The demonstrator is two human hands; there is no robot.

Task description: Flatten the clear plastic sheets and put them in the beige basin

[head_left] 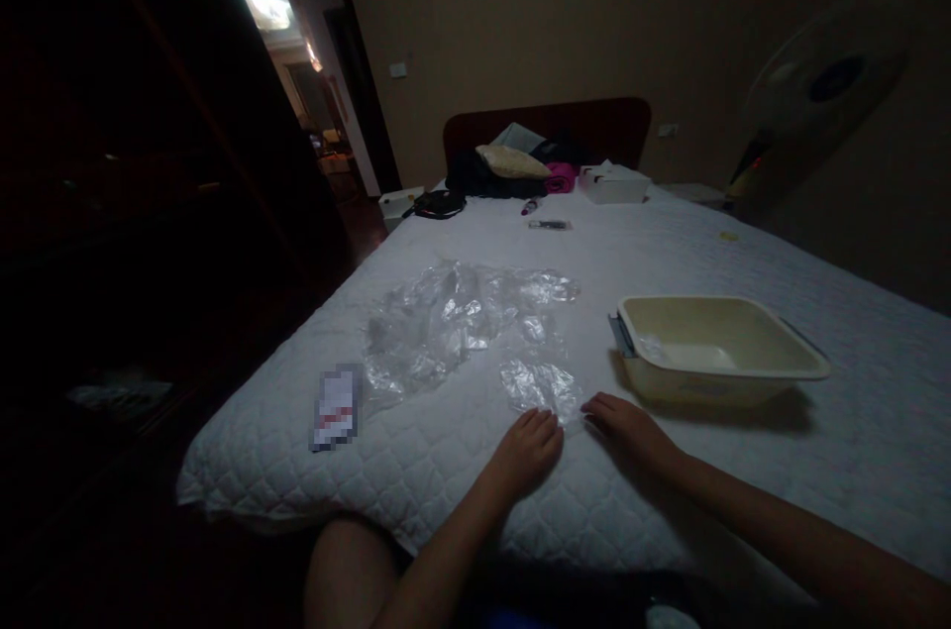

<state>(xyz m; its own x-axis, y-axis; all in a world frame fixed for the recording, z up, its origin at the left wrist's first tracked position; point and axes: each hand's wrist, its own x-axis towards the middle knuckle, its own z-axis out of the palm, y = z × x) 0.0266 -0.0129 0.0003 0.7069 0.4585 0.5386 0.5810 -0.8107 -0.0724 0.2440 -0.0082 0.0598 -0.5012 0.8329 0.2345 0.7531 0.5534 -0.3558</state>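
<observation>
Presently, we find the small plastic sheet (541, 381) below frame centre, just beyond our left hand (526, 453), the nearer; our right hand (633, 433) lies rightward. We cannot tell whether either grip is closed.

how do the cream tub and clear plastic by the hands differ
The cream tub stands upright and open-topped, while the clear plastic lies low and crumpled. The tub is cream; the plastic is see-through and shiny. The left hand is at the plastic, apart from the tub. Both rest on the white bedspread.
</observation>
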